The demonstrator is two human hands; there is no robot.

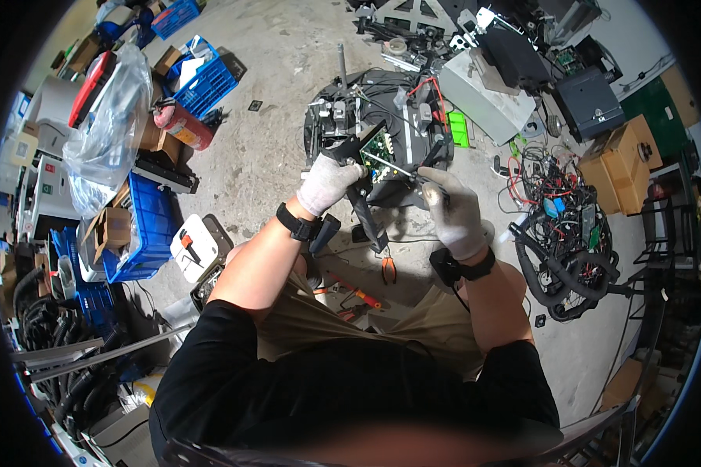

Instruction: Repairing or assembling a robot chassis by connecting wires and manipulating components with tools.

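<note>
My left hand (329,185), in a white work glove, is closed around a black plastic housing (368,219) that carries a green circuit board (379,148). My right hand (453,214), gloved too, grips a screwdriver (393,166); its metal shaft points left across the board. Whether the tip touches a screw is too small to tell, and the handle is mostly hidden in the fingers. Just beyond both hands lies a large black machine base (417,138) with metal fittings and cables on it.
Orange-handled pliers (389,269) and a red-handled tool (366,298) lie on the floor near my legs. At right are a tangled cable heap (572,226) and a cardboard box (617,167). Left stand a blue crate (149,233) and a fire extinguisher (182,126). A green tray (459,129) lies beside the base.
</note>
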